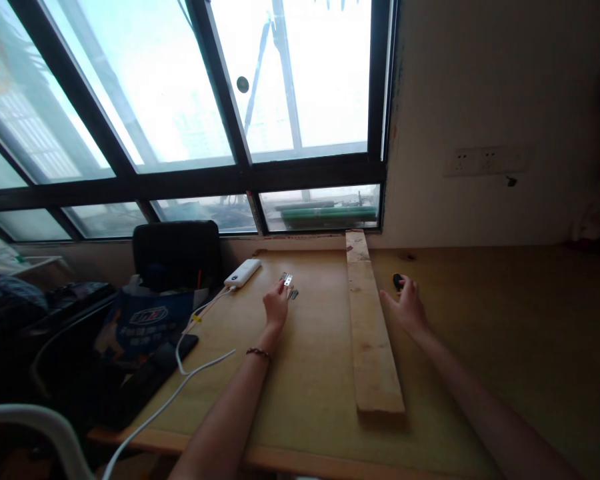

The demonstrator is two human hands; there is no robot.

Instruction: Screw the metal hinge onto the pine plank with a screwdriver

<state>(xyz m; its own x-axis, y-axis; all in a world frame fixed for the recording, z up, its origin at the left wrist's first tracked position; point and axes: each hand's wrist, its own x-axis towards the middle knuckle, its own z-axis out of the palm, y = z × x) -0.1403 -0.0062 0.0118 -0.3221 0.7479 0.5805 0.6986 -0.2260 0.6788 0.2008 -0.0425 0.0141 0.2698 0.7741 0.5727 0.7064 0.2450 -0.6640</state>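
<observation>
Our two hands work above a wooden table point(320, 380), on either side of a wooden plank point(370, 333).
Left of the plank, our left hand point(276, 308) pinches a small metal hinge point(288, 280), with several screws point(293, 294) just beside it; on the plank's right, our right hand point(409, 307) grips a small black object point(397, 281), too dark to identify. Beyond the table's left edge sits a blue printed bag point(143, 327); we cannot tell what is inside.

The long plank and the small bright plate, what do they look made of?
The plank looks like bare, unvarnished wood: pale, matte, with dark knots. The plate is probably metal, smooth and silvery-bright, though too small to be sure.
</observation>
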